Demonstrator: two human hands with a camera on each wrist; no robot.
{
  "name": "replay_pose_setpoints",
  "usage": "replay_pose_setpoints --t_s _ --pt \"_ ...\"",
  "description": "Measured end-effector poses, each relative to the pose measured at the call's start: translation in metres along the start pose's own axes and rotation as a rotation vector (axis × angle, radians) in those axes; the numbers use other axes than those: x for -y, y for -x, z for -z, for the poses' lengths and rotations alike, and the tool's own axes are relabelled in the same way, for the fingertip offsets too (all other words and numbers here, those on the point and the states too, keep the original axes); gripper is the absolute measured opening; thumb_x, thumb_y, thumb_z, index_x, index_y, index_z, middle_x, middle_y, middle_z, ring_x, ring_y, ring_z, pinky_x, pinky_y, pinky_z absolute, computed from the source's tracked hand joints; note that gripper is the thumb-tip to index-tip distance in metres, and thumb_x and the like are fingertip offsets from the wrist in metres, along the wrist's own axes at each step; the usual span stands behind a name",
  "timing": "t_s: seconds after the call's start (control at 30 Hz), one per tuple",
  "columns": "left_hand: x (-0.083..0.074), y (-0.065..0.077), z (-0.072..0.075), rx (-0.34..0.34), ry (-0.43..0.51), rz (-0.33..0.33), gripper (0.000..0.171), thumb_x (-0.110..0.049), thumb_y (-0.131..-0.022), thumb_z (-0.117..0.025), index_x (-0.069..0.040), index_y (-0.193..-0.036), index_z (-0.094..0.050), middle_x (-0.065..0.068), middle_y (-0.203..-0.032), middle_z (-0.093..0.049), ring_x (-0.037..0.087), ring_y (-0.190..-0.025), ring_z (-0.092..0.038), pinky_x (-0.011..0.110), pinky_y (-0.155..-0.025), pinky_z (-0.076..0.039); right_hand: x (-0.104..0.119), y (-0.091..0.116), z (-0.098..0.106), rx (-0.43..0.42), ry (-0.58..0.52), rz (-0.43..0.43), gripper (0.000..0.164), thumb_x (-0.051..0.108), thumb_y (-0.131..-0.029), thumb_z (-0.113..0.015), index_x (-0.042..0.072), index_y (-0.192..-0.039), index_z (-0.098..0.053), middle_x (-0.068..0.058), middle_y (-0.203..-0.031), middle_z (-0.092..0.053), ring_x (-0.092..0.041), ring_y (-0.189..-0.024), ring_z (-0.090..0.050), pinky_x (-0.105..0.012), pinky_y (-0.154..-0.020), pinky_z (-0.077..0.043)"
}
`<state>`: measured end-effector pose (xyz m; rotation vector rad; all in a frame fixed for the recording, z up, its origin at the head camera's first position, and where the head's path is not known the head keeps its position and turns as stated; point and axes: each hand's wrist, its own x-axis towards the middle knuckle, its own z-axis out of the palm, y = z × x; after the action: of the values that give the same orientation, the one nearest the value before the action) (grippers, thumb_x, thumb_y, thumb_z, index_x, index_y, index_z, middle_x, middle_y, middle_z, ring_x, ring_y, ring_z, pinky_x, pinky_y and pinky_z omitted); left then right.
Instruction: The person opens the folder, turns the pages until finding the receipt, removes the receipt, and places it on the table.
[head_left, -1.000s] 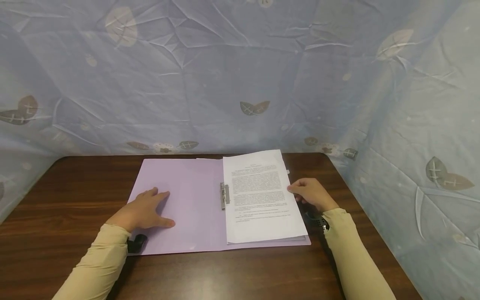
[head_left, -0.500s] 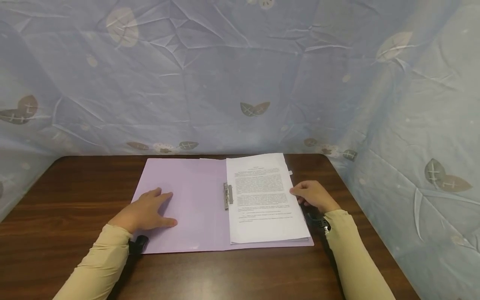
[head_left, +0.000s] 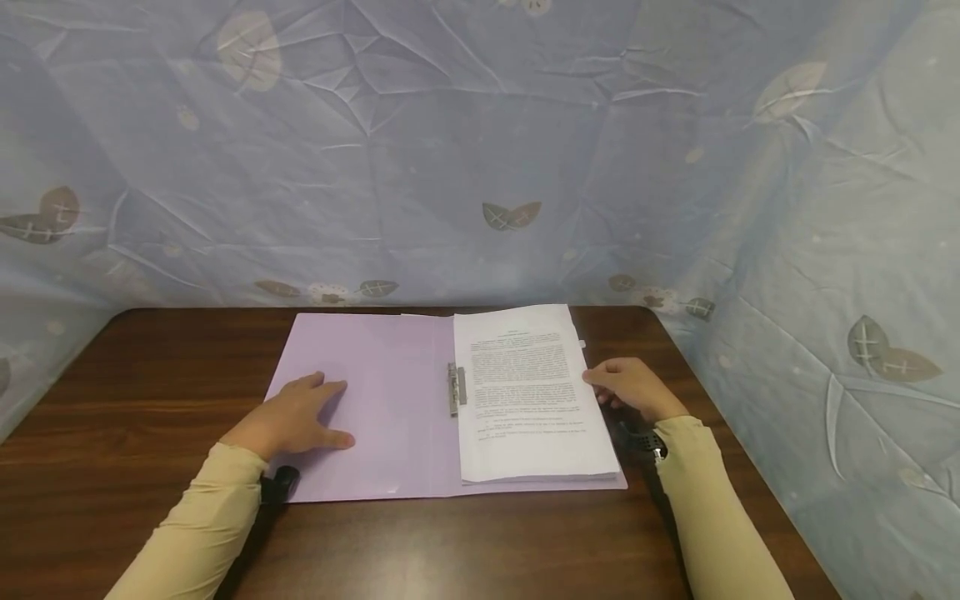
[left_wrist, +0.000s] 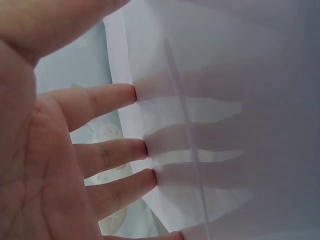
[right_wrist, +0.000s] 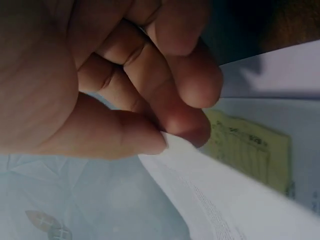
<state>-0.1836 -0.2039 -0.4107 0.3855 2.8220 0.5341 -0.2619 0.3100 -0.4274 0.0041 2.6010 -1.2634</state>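
A pale purple folder point(head_left: 386, 392) lies opened out flat, its metal clip point(head_left: 457, 390) near the fold. Printed sheets point(head_left: 540, 458) are stacked on its right half. My left hand point(head_left: 296, 417) rests on the left cover, fingers spread; the left wrist view shows its fingertips against the glossy surface. With thumb and index finger, my right hand point(head_left: 633, 390) pinches the right edge of the top sheet. In the right wrist view that sheet point(right_wrist: 235, 192) is lifted at the edge, showing a yellow note point(right_wrist: 255, 155) with handwriting on a page beneath.
The folder lies on a dark wooden table point(head_left: 150, 400). Pale blue leaf-print cloth point(head_left: 420, 167) hangs behind the table and along its right side. A small white tab point(head_left: 582, 343) sticks out past the sheets' right edge. A black device point(head_left: 282, 483) is strapped at the left wrist.
The folder and its sheets have shifted slightly to the right, and both hands have moved a little with them. The right hand keeps its pinch on the sheet's edge throughout.
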Motion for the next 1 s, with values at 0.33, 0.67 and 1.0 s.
replay_pose_setpoints --t_s 0.33,0.67,1.0 --pt "0.0 0.0 -0.001 0.002 -0.01 0.014 0.101 -0.055 -0.077 -0.086 0.004 -0.15 -0.048 0.044 -0.153 -0.031 0.064 -0.141 -0.029 0.075 -0.111 -0.029 0.018 0.01 0.007 -0.024 -0.076 0.095 0.033 0.031 -0.101 -0.067 -0.002 -0.102 -0.072 -0.004 -0.082 -0.066 -0.021 -0.077 -0.061 -0.033 -0.068 -0.053" --pt "-0.002 0.001 0.0 0.008 -0.016 0.022 0.101 -0.053 -0.076 -0.087 0.004 -0.149 -0.048 0.045 -0.154 -0.031 0.065 -0.141 -0.028 0.076 -0.109 -0.03 0.047 0.015 0.01 0.006 -0.169 0.155 0.036 0.034 -0.101 -0.068 -0.002 -0.103 -0.07 -0.008 -0.083 -0.063 -0.018 -0.07 -0.059 -0.031 -0.066 -0.054" --pt "-0.005 0.002 0.002 0.02 -0.012 0.032 0.102 -0.053 -0.077 -0.087 0.005 -0.15 -0.046 0.045 -0.153 -0.03 0.065 -0.142 -0.028 0.076 -0.11 -0.029 0.088 0.022 0.001 0.037 -0.257 0.255 0.032 0.03 -0.099 -0.072 -0.001 -0.094 -0.068 -0.002 -0.073 -0.055 -0.016 -0.066 -0.054 -0.029 -0.062 -0.05"
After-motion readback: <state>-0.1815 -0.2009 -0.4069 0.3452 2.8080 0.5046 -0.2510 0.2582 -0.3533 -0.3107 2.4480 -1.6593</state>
